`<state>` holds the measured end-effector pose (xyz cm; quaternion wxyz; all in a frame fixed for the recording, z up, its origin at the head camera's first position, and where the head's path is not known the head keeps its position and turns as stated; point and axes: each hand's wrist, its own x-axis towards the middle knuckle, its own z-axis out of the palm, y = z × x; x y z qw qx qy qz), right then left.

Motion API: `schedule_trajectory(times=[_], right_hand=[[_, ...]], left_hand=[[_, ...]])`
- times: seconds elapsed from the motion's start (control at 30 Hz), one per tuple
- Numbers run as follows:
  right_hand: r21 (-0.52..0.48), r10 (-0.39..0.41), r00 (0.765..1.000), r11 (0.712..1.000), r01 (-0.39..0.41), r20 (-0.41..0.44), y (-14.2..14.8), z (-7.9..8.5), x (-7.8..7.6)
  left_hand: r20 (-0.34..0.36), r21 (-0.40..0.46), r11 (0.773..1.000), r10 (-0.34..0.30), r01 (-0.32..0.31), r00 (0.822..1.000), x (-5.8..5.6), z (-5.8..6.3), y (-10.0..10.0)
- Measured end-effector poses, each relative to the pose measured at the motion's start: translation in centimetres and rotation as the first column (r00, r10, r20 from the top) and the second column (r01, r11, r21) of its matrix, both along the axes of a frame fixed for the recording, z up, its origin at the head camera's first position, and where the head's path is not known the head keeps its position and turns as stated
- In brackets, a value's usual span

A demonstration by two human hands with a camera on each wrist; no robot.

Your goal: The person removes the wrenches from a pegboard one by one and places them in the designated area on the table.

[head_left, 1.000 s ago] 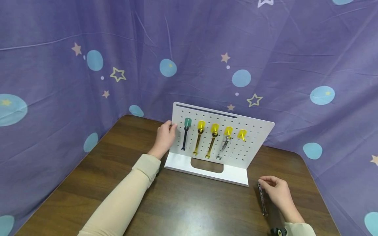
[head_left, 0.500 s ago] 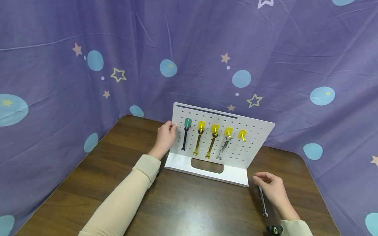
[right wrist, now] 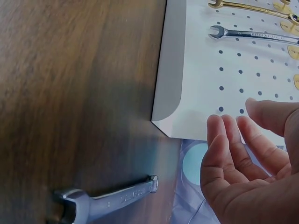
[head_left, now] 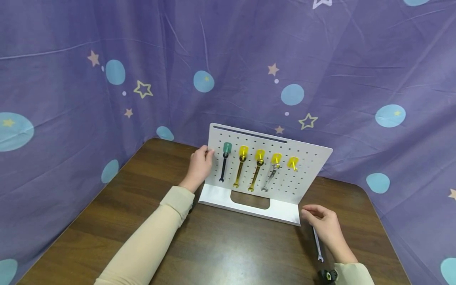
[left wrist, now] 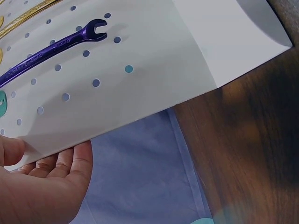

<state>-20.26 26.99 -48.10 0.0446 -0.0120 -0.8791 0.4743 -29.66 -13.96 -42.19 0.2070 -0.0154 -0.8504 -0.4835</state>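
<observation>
My left hand (head_left: 199, 166) grips the left edge of a white pegboard stand (head_left: 303, 182), thumb in front and fingers behind. From its hooks hang a dark wrench (head_left: 223, 168), bluish-purple in the left wrist view, two gold wrenches (head_left: 239, 172) and a silver wrench (head_left: 270, 178). The rightmost yellow hook (head_left: 293, 163) is bare. Beside the stand's right end, my right hand (head_left: 325, 227) hovers with loosely bent fingers and nothing between them. Below it, a second silver wrench (right wrist: 121, 197) lies on the table, apart from the fingers.
The brown wooden table (head_left: 221, 245) runs back to a purple curtain (head_left: 242, 47) with stars and blue dots. A handle cutout (head_left: 249, 200) opens low in the stand. A dark device (head_left: 327, 276) sits at my right wrist.
My right hand has shifted left and slightly away from me, off the far end of the loose silver wrench and nearer the stand. My left hand keeps its grip on the board.
</observation>
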Motion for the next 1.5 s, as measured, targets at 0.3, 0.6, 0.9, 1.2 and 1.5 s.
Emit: schedule_trajectory(times=[0.3,0.6,0.9,1.2,1.5], right_hand=[[-0.006,0.011,1.000,1.000,-0.011,0.003,-0.5,0.2,-0.1],[-0.037,0.036,0.999,0.999,-0.037,-0.036,-1.3,0.3,-0.4],[-0.043,0.040,0.999,0.998,-0.042,-0.034,-1.6,0.4,-0.6],[-0.046,0.057,0.998,0.997,-0.057,-0.020,-1.9,0.4,-0.7],[-0.047,0.071,0.996,0.996,-0.073,-0.046,-2.5,0.7,-0.9]], left_hand=[[-0.013,0.002,1.000,-0.002,0.002,1.000,0.1,0.1,-0.1],[-0.010,0.008,1.000,-0.009,0.009,1.000,0.1,0.1,0.0],[-0.016,0.011,1.000,0.000,0.000,1.000,0.1,0.0,0.0],[-0.015,0.010,1.000,0.003,-0.003,1.000,0.2,0.1,0.0],[-0.017,0.006,1.000,0.007,-0.007,1.000,0.3,0.2,0.0]])
